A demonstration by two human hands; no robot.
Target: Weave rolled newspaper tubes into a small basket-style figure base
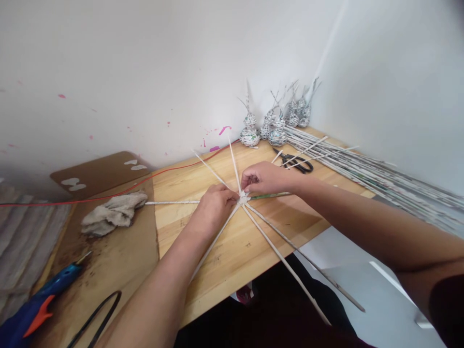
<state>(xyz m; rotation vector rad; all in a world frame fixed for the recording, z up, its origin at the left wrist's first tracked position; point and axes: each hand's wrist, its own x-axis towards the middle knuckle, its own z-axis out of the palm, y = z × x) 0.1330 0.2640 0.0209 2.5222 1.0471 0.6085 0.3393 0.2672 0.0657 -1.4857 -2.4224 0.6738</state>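
Rolled paper tubes (270, 231) spread out like spokes from a small woven centre (244, 198) lying on the wooden table. At the left edge of that centre, my left hand (216, 205) is closed with thumb and fingertips pressed on it. My right hand (264, 178) is closed in a pinch just above the centre, at a thin paper strand that its fingers mostly hide. A greenish tube (270, 195) runs out beneath my right wrist. Two of the tubes reach past the front table edge.
Black scissors (299, 163) lie behind my right arm, near a long bundle of paper tubes (337, 166). Several woven gourd shapes (250, 130) stand by the wall. Leftward are a crumpled cloth (114, 212), a blue glue gun (54, 285), brown cardboard (101, 174) and a red cord (174, 169).
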